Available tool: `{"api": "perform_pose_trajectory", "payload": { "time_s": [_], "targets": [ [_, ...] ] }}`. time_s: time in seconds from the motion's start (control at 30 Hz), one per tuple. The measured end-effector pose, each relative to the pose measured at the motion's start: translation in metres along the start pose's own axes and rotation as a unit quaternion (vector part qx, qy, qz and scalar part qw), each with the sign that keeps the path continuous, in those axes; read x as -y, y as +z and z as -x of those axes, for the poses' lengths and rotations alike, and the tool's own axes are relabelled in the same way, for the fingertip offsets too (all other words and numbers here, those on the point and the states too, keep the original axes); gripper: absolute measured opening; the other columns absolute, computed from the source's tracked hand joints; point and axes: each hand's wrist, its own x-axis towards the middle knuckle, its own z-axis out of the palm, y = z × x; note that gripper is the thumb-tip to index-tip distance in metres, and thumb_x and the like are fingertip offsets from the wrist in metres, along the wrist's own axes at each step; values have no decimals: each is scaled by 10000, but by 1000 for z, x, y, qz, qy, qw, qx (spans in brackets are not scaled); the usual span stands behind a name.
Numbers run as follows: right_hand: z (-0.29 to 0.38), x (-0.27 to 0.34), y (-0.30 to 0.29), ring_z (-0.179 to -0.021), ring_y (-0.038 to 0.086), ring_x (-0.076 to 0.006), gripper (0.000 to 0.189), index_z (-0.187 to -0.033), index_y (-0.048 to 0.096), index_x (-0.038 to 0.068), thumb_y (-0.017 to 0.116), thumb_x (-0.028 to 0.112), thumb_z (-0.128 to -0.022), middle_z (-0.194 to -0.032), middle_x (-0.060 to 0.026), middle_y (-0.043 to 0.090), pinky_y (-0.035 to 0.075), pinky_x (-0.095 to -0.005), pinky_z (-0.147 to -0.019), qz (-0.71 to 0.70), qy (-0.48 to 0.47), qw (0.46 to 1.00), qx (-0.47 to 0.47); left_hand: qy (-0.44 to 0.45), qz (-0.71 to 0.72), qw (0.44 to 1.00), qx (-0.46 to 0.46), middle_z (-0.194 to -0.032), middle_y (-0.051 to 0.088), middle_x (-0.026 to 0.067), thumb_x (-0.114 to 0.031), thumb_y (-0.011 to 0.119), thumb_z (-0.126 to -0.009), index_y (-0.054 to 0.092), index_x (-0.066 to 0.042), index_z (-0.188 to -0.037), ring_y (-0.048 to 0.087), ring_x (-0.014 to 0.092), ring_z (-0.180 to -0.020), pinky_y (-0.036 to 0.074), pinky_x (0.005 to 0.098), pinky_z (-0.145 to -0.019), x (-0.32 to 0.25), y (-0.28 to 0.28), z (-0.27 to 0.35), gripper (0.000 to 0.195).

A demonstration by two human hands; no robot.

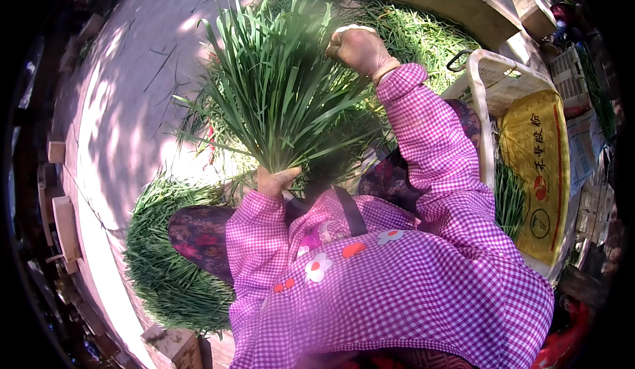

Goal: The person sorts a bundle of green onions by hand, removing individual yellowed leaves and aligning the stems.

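Note:
My left hand [276, 181] grips the base of a large bunch of green leafy stalks, apparently garlic chives [278, 91]. The long flat leaves fan out upward and away from me. Beside the upper right of the fan is my right hand [361, 51], its fingers curled in. Whether a leaf is pinched between those fingertips is hidden. A thick pile of similar cut greens [173, 260] lies on the ground by my left knee. Loose leaves and trimmings [421, 41] are strewn beyond my right hand.
A white plastic crate [483, 121] stands at my right, with greens [508, 195] and a yellow printed sack [536, 170] in it. Stone or concrete blocks [431, 1] lie at the far side. Wooden pieces [67, 230] line the left edge; a block [173, 344] sits at lower left.

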Motion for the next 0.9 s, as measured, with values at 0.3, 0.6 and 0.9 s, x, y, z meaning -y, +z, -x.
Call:
{"api": "perform_pose_trajectory", "payload": {
  "time_s": [0.3,0.6,0.9],
  "targets": [
    [-1,-9,6,-818,614,-288,249,-843,672,59,591,294,-834,-815,-135,644,474,-385,-765,124,45,971,-198,-3,20,1000,18,-693,566,25,93,704,-634,534,10,-1042,451,89,-467,336,218,-403,0,-2,-1,449],
    [-12,-24,-17,-972,601,-274,405,-1102,638,137,553,435,-841,-1002,-120,651,464,-382,-861,129,7,983,-130,-69,26,997,-20,-782,590,50,100,703,-638,523,25,-1093,497,106,-533,388,226,-456,1,1,3,495],
    [-4,-25,9,-1016,563,-215,195,-963,660,164,601,280,-818,-963,-55,650,369,-392,-938,60,-54,978,-190,-56,-2,998,32,-702,555,19,81,718,-634,539,-2,-1067,462,94,-486,349,219,-422,1,-3,-1,475]
  ]
}}
